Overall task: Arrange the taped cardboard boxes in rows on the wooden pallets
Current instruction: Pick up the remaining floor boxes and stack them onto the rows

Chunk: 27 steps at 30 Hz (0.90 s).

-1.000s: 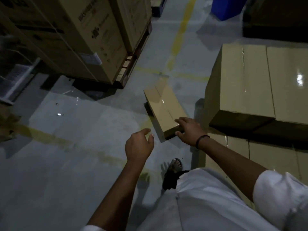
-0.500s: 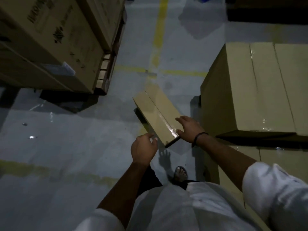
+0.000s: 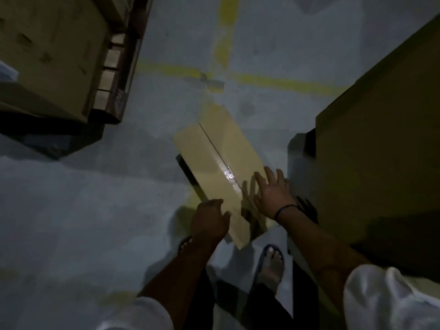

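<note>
Head view: left hand [image 3: 209, 222] hides corner of taped box [image 3: 214, 163].

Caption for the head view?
Left hand at the near edge, right hand flat on a long brown taped cardboard box.

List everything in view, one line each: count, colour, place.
taped cardboard box: one, tan, on the floor at centre, shiny tape along its seam
large cartons: count unclear, brown, upper left, on a pallet
wooden pallet: one, brown, under the upper-left cartons
stacked cartons: count unclear, brown, right side
floor lines: crossing, yellow, on the grey floor beyond the box
scrap: one, pale, on the floor near the crossing
wristband: one, dark, right wrist
sleeves: two, white, bottom edge
sandalled feet: two, at the box's near end
left hand: grips the box's near left edge
right hand: fingers spread flat on the box top
</note>
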Available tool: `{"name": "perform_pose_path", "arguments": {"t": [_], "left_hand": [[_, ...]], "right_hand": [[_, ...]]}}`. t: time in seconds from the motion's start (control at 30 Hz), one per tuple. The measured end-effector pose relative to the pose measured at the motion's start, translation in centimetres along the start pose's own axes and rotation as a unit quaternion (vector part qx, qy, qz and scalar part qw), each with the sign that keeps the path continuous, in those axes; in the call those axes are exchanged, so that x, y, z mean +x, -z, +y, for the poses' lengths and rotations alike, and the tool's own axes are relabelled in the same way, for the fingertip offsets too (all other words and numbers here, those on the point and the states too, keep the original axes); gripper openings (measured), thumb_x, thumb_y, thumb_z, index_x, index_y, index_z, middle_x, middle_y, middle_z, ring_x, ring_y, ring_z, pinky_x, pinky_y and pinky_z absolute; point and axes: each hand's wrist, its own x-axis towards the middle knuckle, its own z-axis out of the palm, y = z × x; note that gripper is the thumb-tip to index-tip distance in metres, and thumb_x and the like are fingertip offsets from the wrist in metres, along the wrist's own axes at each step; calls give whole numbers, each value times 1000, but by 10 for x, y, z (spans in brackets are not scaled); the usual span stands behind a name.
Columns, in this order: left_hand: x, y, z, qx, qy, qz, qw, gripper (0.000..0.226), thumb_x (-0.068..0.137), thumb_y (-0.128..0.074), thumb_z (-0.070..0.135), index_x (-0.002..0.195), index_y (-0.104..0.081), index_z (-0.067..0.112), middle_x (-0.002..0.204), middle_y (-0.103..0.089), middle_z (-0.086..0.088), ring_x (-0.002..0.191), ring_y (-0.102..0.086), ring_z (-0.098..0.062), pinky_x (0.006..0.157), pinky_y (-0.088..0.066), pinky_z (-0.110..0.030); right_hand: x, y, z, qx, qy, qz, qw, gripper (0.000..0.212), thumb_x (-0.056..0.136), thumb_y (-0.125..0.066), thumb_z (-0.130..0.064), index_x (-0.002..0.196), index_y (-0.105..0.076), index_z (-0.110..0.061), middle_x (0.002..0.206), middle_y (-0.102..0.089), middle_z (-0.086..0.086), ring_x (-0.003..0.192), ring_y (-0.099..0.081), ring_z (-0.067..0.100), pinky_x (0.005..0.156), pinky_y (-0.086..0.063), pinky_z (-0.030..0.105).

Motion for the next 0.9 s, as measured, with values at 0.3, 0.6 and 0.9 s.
{"name": "perform_pose_path", "arguments": {"t": [0.3, 0.6, 0.9], "left_hand": [[145, -106, -43, -56, 31, 89, 994, 109, 86, -73, 59, 164, -3, 32, 160, 40, -15, 149, -24, -51, 114, -37, -56], [74, -57, -11, -86, 39, 69, 993, 123, 71, -65, 85, 160, 10, 45, 161, 42, 5, 157, 2, -39, 122, -23, -61], [-131, 134, 62, -23, -47, 121, 991, 96, 76, -49, 91, 158, -29, 46, 172, 5, 9, 147, -27, -47, 116, -32, -61]], "right_hand": [[157, -82, 32, 48, 30, 54, 997, 106, 86, -60, -71, 161, 6, -38, 167, 21, 8, 143, -25, 47, 112, -36, 56], [59, -43, 7, 67, 9, 92, 993, 99, 82, -51, -82, 161, -6, -40, 167, 19, 3, 137, -30, 44, 110, -32, 54], [-188, 124, -61, 108, -91, 154, 978, 93, 81, -42, -89, 158, -24, -40, 170, 1, 1, 135, -36, 45, 109, -37, 50]]}}
